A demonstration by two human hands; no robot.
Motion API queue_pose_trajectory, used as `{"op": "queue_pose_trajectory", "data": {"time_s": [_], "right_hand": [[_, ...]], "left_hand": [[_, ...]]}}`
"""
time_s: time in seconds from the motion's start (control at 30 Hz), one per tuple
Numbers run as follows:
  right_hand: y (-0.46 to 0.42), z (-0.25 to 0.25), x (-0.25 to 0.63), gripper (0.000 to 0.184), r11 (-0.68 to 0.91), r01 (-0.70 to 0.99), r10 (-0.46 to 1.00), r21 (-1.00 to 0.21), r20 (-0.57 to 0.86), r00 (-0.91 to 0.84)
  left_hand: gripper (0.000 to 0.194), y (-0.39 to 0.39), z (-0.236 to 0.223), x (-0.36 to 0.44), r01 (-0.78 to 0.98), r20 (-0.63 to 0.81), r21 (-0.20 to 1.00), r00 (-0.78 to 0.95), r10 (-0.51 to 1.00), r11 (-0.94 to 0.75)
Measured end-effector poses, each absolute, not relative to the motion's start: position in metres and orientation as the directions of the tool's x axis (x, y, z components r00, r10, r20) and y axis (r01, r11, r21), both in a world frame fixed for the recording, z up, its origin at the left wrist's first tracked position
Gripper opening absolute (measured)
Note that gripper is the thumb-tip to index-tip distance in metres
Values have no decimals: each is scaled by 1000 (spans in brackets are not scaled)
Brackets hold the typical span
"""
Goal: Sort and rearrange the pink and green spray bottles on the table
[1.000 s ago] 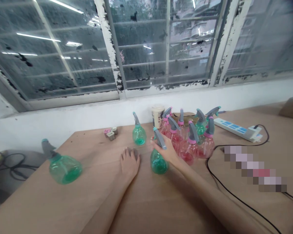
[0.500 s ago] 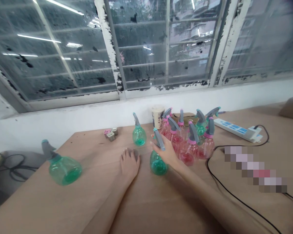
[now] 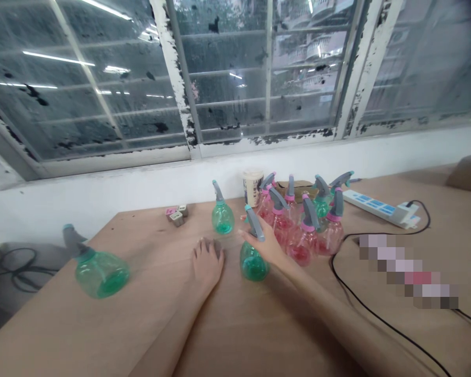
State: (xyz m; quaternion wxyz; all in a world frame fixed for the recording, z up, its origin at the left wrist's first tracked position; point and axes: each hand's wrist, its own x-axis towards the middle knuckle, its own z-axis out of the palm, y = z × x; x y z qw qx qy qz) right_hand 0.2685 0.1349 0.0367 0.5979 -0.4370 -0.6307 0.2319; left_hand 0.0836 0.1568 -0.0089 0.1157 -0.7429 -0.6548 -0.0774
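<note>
My right hand (image 3: 267, 243) is wrapped round the neck of a green spray bottle (image 3: 254, 264) with a grey trigger head, which stands upright on the table (image 3: 157, 293). Flat on the tabletop, fingers spread, lies my left hand (image 3: 208, 262), holding nothing. Just beyond it stands another green spray bottle (image 3: 222, 217), upright. Farther left is a third green spray bottle (image 3: 104, 275), partly filled with green liquid. Close behind my right hand several pink spray bottles (image 3: 301, 243) crowd together, with green ones (image 3: 322, 205) among them at the back.
Small square blocks (image 3: 177, 217) lie near the back edge, left of centre. A paper cup (image 3: 253, 187) stands by the wall. To the right are a white power strip (image 3: 380, 208), a black cable (image 3: 347, 285), a pixelated object (image 3: 408, 269) and a brown box (image 3: 469, 172).
The whole view has shifted very slightly. Both hands and the bottles keep their places, with my right hand still on the same green bottle.
</note>
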Motion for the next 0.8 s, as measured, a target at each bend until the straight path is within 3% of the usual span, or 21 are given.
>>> {"op": "queue_pose_trajectory", "data": {"time_s": [0.17, 0.47, 0.67, 0.8], "right_hand": [[135, 37, 270, 36, 507, 268, 835, -819, 544, 81], [134, 35, 271, 12, 531, 309, 813, -789, 578, 78], [134, 38, 272, 9, 536, 325, 811, -779, 582, 55], [133, 40, 270, 20, 538, 312, 809, -783, 584, 71]], "left_hand": [[50, 158, -11, 83, 990, 271, -66, 134, 953, -121], [51, 159, -12, 83, 991, 284, -59, 131, 950, -119], [50, 158, -10, 84, 992, 290, -41, 129, 948, -122], [50, 158, -9, 84, 992, 279, -32, 127, 952, -122]]}}
